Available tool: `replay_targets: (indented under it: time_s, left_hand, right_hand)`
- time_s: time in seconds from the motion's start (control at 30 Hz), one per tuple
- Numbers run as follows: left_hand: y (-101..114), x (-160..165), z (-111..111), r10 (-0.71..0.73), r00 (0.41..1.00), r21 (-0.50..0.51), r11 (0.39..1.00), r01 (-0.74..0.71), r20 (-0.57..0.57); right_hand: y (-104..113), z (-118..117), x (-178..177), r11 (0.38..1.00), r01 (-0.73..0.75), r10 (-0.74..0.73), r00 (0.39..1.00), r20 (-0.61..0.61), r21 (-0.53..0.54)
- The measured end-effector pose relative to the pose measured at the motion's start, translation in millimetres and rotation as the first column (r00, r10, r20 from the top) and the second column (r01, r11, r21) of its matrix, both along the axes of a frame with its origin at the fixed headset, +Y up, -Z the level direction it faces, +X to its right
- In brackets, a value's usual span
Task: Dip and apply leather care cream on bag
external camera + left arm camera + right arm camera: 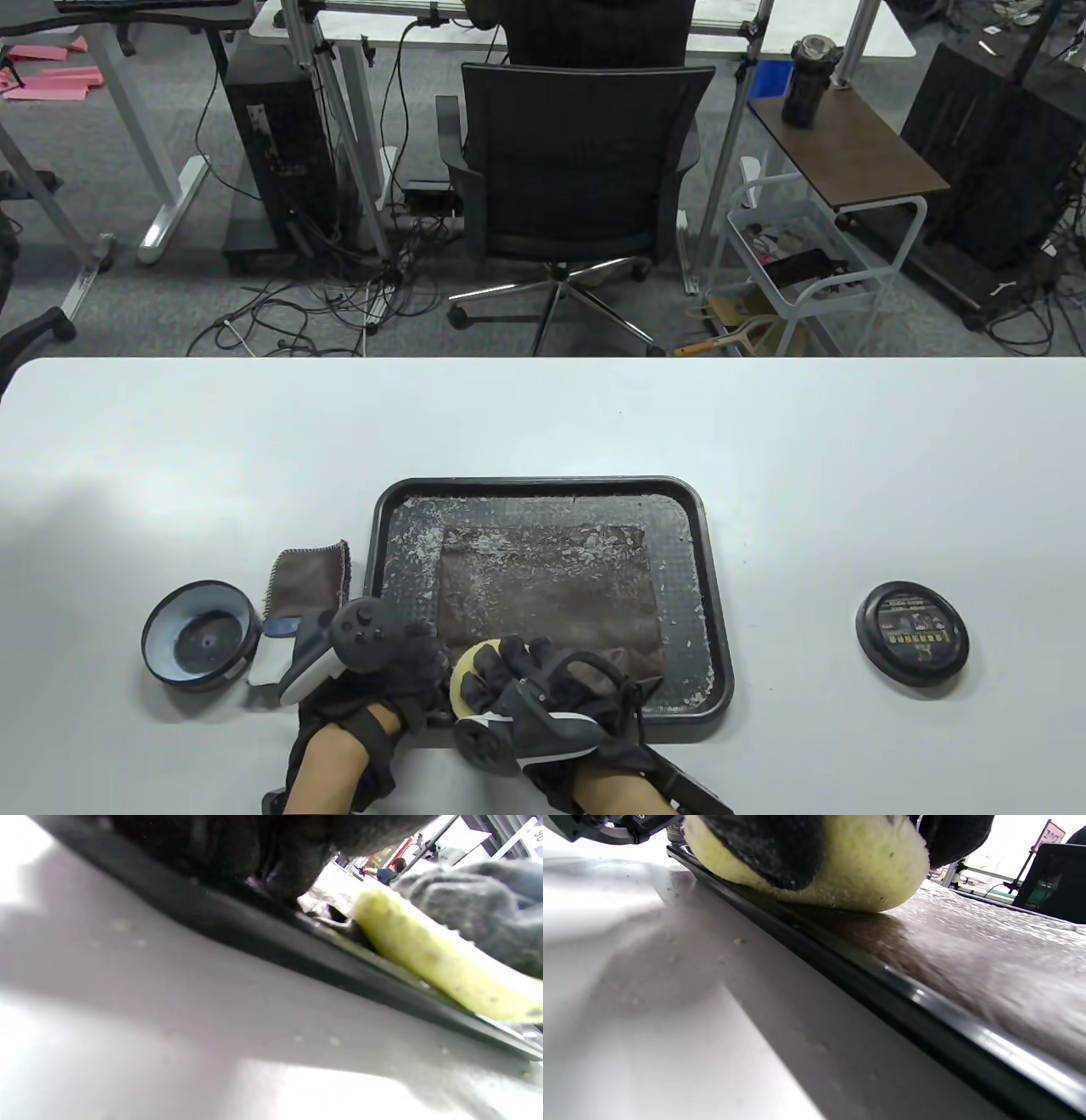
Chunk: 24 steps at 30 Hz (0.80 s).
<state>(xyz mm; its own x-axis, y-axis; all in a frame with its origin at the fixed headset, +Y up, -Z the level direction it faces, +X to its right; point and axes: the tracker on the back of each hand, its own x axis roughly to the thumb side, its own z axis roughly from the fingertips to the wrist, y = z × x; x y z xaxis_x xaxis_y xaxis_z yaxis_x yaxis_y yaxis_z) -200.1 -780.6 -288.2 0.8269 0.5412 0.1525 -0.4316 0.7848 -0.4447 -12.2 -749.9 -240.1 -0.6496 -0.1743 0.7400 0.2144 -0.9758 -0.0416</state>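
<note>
A brown leather bag (551, 586), flecked with white cream, lies flat in a black tray (717, 594). My right hand (526, 671) grips a round yellow sponge (465, 675) and holds it down on the bag's near-left corner. The right wrist view shows the sponge (848, 870) squashed under dark gloved fingers (772, 844), touching the leather (988, 942) just inside the tray rim (882, 984). My left hand (416, 649) rests on the tray's near-left corner beside the sponge (424, 955). The open cream tin (201, 637) stands to the left.
A folded brown cloth (307, 579) lies between the tin and the tray. The tin's black lid (912, 630) sits on the white table (543, 424) to the tray's right. An office chair (577, 170) stands beyond the far edge.
</note>
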Motion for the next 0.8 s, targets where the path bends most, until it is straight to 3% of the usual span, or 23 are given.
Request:
replay_targets:
  time_s: [0.8]
  left_hand:
    - [-0.3, 2.9, -0.5, -0.041, 0.999, 0.035, 0.999, 0.041, -0.016]
  right_hand:
    - [2.1, -13.4, 106.5, 0.999, 0.006, -0.001, 0.992, 0.124, -0.04]
